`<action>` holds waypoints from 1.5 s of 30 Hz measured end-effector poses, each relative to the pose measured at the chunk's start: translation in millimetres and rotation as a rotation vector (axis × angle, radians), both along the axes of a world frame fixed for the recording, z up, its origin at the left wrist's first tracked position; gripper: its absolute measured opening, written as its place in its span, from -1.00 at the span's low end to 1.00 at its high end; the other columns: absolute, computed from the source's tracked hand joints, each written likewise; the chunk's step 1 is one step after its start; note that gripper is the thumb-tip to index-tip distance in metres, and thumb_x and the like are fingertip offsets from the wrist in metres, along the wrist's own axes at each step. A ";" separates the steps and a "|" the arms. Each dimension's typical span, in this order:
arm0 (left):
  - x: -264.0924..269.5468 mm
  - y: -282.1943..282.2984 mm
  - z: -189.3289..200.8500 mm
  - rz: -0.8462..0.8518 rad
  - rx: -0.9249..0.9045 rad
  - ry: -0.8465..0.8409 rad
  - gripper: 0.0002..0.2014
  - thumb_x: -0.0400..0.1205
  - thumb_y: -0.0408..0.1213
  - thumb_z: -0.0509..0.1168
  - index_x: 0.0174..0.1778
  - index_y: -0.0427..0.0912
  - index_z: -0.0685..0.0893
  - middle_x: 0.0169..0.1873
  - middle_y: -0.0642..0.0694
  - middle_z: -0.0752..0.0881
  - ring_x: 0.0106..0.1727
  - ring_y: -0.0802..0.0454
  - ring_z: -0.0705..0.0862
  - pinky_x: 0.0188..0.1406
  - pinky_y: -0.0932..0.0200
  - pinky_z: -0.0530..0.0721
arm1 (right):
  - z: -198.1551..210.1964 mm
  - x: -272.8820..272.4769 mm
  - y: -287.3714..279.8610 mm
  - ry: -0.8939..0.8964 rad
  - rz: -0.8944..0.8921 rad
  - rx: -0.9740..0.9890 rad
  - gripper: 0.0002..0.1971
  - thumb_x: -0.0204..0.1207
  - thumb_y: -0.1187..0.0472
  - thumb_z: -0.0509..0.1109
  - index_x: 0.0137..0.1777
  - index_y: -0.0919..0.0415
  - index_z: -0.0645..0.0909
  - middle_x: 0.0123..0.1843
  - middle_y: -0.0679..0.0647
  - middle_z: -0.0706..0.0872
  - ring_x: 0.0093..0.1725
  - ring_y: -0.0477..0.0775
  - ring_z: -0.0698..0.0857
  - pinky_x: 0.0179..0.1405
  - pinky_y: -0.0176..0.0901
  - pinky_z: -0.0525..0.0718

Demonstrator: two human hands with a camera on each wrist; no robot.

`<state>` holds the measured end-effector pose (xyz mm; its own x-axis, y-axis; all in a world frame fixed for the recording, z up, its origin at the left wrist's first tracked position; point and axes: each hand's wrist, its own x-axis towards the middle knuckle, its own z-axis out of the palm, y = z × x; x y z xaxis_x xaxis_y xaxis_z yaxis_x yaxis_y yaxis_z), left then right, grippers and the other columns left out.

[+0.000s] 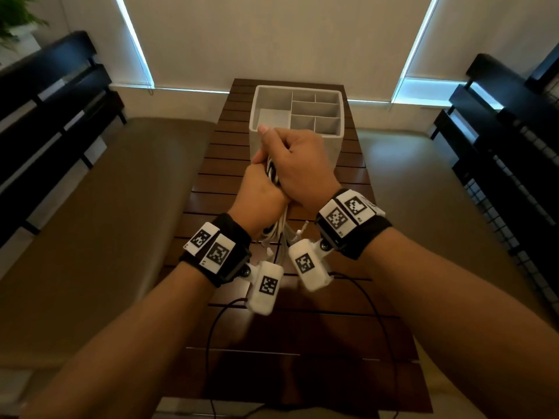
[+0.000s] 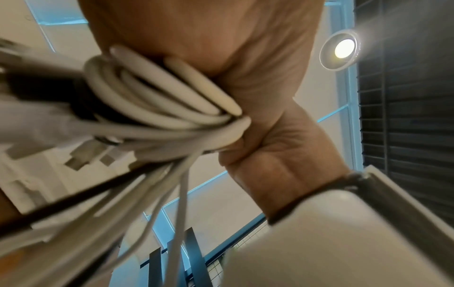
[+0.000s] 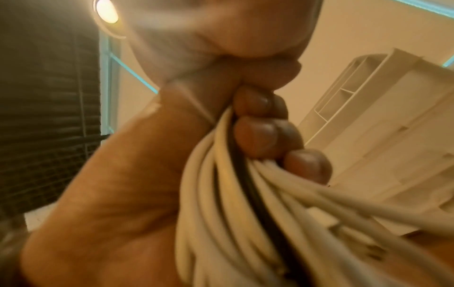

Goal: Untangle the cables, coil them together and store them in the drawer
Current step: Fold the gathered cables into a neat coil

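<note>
A bundle of white cables with one black cable point(image 1: 272, 171) is clasped between both hands above the table. My left hand point(image 1: 262, 192) grips it from below and the left. My right hand point(image 1: 298, 164) wraps over its upper end, thumb raised. Loose plug ends point(image 1: 282, 235) hang under the wrists. The left wrist view shows the white coils point(image 2: 159, 101) looped and squeezed in a fist. In the right wrist view, fingertips point(image 3: 258, 136) curl round the strands point(image 3: 221, 203). The white divided drawer box point(image 1: 332, 152) stands just behind the hands, its compartments holding nothing visible.
The dark slatted wooden table point(image 1: 272, 328) runs away from me, the box at its far end. Thin black leads point(image 1: 211, 325) from the wrist cameras hang over its near part. Black slatted furniture stands at the left point(image 1: 45, 101) and right point(image 1: 499, 131).
</note>
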<state>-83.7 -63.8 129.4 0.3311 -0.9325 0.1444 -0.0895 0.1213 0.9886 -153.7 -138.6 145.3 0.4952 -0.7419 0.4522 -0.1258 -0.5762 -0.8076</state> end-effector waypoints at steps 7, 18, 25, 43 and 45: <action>15.9 -0.1 2.0 0.119 -0.046 0.096 -0.95 0.63 -0.58 0.42 -0.06 -0.45 0.68 -0.28 -0.21 0.75 -0.26 0.04 0.78 -0.21 0.13 0.75 | -23.2 -24.5 11.9 0.020 0.307 0.403 -0.40 0.65 -0.13 0.47 0.57 0.14 0.44 0.32 0.03 0.75 0.28 -0.08 0.78 0.29 -0.07 0.77; 18.4 -0.1 9.8 0.006 -0.030 0.262 -0.81 0.62 -0.44 0.53 -0.18 -0.34 0.62 -0.42 -0.23 0.56 -0.42 -0.08 0.65 -0.28 0.02 0.75 | -24.4 -43.4 13.8 0.313 0.602 0.707 -0.74 0.51 0.28 0.63 0.13 0.32 0.69 -0.18 0.24 0.75 -0.32 0.24 0.70 -0.46 -0.11 0.67; 16.3 -5.6 7.0 0.050 0.016 0.280 -0.73 0.63 -0.47 0.50 -0.30 -0.26 0.55 -0.50 -0.23 0.48 -0.50 -0.11 0.48 -0.36 -0.01 0.66 | -28.1 -38.8 21.4 0.327 0.460 0.647 -0.69 0.41 0.27 0.59 0.02 0.49 0.65 -0.43 0.19 0.66 -0.55 0.12 0.58 -0.57 -0.16 0.57; 57.4 8.2 5.9 0.075 0.064 0.366 -0.72 0.65 -0.43 0.49 -0.34 -0.15 0.60 -0.53 -0.07 0.52 -0.54 0.02 0.49 -0.42 0.06 0.61 | -32.7 -50.2 19.2 0.937 0.375 -0.034 -0.75 0.60 0.08 0.51 -0.27 -0.12 0.56 -0.30 -0.12 0.73 -0.28 -0.14 0.65 -0.13 -0.13 0.57; 59.5 10.1 5.2 0.054 0.097 0.355 -0.72 0.65 -0.42 0.49 -0.33 -0.15 0.60 -0.53 -0.06 0.53 -0.56 0.02 0.49 -0.42 0.06 0.61 | -26.8 -51.1 19.4 1.046 0.371 -0.135 -0.78 0.67 0.04 0.43 -0.21 -0.12 0.54 -0.28 -0.13 0.66 -0.25 -0.04 0.61 -0.07 -0.04 0.53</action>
